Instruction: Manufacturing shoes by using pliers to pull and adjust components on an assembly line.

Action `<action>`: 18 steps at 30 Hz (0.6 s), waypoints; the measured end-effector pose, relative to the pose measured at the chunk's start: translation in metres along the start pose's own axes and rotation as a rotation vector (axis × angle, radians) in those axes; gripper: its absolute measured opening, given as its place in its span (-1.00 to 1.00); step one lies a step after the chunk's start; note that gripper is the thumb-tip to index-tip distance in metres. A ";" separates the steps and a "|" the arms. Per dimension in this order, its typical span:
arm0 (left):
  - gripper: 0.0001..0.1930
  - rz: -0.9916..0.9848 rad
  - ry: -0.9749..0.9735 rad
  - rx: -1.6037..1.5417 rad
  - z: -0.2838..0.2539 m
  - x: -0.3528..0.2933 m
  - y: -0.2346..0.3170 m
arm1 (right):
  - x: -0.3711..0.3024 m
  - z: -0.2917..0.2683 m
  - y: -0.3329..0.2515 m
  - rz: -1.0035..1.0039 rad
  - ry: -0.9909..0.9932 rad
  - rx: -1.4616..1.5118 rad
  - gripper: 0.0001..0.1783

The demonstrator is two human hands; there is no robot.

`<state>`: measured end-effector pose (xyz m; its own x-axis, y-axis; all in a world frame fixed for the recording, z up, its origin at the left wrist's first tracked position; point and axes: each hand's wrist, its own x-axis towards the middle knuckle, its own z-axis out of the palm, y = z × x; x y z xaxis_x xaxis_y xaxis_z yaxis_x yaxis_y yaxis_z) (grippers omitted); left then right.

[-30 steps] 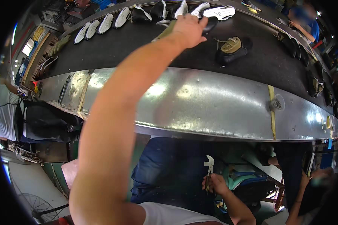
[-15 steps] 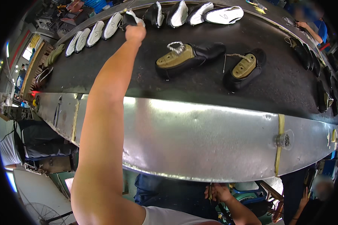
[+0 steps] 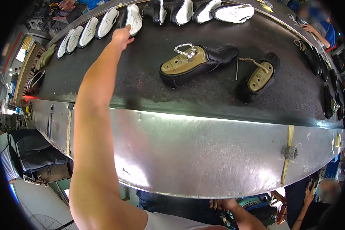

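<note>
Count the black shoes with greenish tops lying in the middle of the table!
2: the left shoe in the picture's upper middle, the right shoe just right of it. None there seems hidden.

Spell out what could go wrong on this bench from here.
Knocking: the left hand is at a white-bottomed shoe close to its neighbour, so a clumsy pull might shift that one.
Snagging: a cord trails loose from a black shoe and could catch on an arm.
Spilling: the clear cup of small pieces sits on the metal strip; a bump might tip it.
</note>
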<state>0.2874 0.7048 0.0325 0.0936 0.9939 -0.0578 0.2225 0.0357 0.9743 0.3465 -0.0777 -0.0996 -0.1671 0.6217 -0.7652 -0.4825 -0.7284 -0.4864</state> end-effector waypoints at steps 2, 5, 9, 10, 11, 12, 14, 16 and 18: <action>-0.55 -0.070 -0.253 -0.084 -0.043 -0.031 0.001 | -0.007 0.004 0.010 -0.012 0.037 0.164 -0.48; -0.60 -0.122 -0.368 -0.352 -0.098 -0.113 0.023 | -0.011 0.005 0.032 -0.084 -0.021 0.208 -0.39; -0.46 0.047 -0.439 -0.612 -0.174 -0.289 0.008 | -0.022 0.025 0.054 -0.122 0.016 0.133 -0.37; -0.39 0.105 -0.441 -0.651 -0.187 -0.337 -0.009 | -0.024 0.028 0.061 -0.117 0.048 0.127 -0.37; -0.33 0.093 -0.533 -0.706 -0.203 -0.386 -0.013 | -0.026 0.032 0.067 -0.130 0.047 0.125 -0.35; -0.26 0.077 -0.628 -0.762 -0.218 -0.425 -0.016 | -0.026 0.033 0.076 -0.133 0.054 0.131 -0.35; -0.16 -0.130 -0.650 -0.908 -0.246 -0.472 -0.044 | -0.028 0.035 0.097 -0.242 -0.001 0.090 -0.34; 0.04 0.057 -0.562 -0.499 -0.246 -0.534 -0.052 | -0.035 0.039 0.109 -0.234 0.016 0.058 -0.33; 0.12 -0.035 -0.668 -0.467 -0.260 -0.582 -0.065 | -0.038 0.044 0.128 -0.174 0.031 0.084 -0.33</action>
<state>-0.0334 0.1511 0.0598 0.6860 0.7248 -0.0638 -0.1773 0.2516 0.9514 0.2528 -0.1821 -0.1144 -0.0491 0.7263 -0.6856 -0.5725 -0.5830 -0.5766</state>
